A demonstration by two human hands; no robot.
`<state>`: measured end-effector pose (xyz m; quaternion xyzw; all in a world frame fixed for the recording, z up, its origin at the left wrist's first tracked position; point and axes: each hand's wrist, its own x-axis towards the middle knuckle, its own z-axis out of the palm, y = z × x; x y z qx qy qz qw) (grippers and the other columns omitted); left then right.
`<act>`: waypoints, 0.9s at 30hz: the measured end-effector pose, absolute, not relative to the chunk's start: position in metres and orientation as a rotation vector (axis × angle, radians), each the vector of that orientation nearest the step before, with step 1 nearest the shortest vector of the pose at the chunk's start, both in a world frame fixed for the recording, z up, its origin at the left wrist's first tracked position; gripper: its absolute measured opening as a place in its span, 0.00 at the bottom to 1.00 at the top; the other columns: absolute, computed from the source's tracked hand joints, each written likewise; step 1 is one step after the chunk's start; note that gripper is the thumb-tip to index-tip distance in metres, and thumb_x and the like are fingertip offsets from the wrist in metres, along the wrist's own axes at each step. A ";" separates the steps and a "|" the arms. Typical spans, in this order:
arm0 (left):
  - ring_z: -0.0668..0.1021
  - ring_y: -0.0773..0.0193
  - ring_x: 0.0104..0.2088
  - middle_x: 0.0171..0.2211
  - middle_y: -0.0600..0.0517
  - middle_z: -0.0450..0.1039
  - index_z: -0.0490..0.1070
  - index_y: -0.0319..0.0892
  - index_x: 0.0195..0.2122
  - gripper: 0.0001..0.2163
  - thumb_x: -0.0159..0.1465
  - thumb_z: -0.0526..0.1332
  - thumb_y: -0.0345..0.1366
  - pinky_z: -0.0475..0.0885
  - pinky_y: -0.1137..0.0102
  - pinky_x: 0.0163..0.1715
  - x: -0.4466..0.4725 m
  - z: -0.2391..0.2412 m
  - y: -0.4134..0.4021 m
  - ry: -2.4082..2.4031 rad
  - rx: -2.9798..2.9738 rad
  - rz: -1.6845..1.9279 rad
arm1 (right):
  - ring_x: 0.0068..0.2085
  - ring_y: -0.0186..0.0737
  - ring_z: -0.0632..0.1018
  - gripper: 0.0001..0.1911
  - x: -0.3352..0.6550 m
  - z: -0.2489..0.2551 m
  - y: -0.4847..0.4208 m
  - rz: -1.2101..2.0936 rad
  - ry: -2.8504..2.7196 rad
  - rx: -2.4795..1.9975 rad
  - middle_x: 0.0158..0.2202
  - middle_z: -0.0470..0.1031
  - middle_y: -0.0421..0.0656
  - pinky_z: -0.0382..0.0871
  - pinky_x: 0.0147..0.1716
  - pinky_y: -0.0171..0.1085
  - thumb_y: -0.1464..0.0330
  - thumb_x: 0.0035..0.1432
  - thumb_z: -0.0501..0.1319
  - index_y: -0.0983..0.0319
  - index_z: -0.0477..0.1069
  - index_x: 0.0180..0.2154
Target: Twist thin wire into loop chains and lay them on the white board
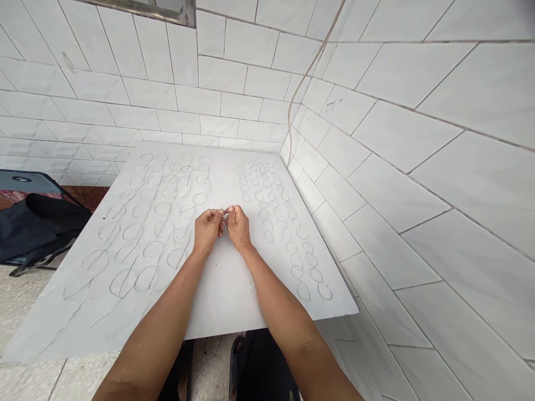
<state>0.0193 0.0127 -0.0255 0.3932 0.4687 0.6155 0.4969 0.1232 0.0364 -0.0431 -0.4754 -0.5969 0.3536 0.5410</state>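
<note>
My left hand (208,229) and my right hand (238,225) meet above the middle of a white sheet-covered surface (228,289). Both are closed in a pinch, fingertips almost touching. Something thin and pale seems to lie between them, too small to make out. Left of my hands, thin dark wire-like rings (132,232) with long tails lie in rows. One such ring (200,198) is just beyond my left fingertips. To the right, rows of smaller joined loops (296,260) run toward the near right corner.
White tiled walls (401,184) border the surface at the back and right. A pale cable (298,86) hangs in the corner. At left stands a folding chair (31,178) with dark cloth (35,225) on it. Speckled floor (25,295) shows at lower left.
</note>
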 end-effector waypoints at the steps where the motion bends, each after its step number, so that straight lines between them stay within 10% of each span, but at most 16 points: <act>1: 0.70 0.69 0.23 0.29 0.51 0.72 0.73 0.40 0.31 0.14 0.59 0.69 0.47 0.64 0.73 0.17 0.019 -0.026 0.013 1.115 0.954 1.498 | 0.24 0.35 0.69 0.16 0.123 -0.044 0.037 0.836 -1.433 -1.140 0.22 0.66 0.35 0.63 0.28 0.34 0.56 0.70 0.48 0.57 0.66 0.35; 27: 0.75 0.66 0.23 0.38 0.45 0.78 0.72 0.39 0.38 0.20 0.62 0.63 0.54 0.70 0.69 0.21 0.018 -0.023 0.017 1.466 1.038 1.389 | 0.27 0.34 0.67 0.13 0.169 -0.011 0.044 0.549 -1.704 -1.524 0.24 0.68 0.37 0.57 0.27 0.33 0.66 0.66 0.54 0.59 0.64 0.27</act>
